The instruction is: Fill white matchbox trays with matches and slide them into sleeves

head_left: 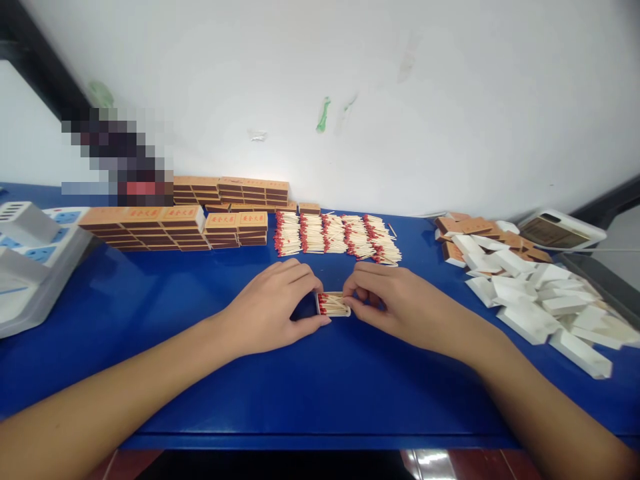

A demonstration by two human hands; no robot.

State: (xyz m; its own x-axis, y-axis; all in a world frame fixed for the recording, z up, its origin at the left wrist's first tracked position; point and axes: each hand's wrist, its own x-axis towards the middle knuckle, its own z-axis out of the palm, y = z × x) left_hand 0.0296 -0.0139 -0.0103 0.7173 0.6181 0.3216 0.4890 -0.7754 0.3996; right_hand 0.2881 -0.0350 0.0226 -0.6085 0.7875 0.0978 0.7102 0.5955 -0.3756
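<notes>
The small matchbox tray (334,315) lies on the blue table (250,393) between the two hands, its red-tipped matches (331,303) lying along its length with most heads toward its left end. The left hand (275,300) reaches in from the left of the tray and spans that end, thumb against the near wall and a fingertip at the far one, spread only about as wide as the tray itself; such a hold probably serves to stop the light tray sliding. The right hand (400,303) is bent over the tray's right end, thumb and forefinger nearly together at the plain ends of the matches, the other fingers curled under (whether the tips pinch a match or merely press on the ends, I cannot tell). Just beyond the tray stand five loose match piles (334,237) in a row, their heads mostly leftward too, an arrangement that seems meant to have the sticks within easy reach and facing one way. Beyond and left of the tray, stacked matchboxes (150,227) stand in neat tiers; well to its right is a jumbled heap of white trays (530,323), with orange-brown box covers (454,253) at its far side.
</notes>
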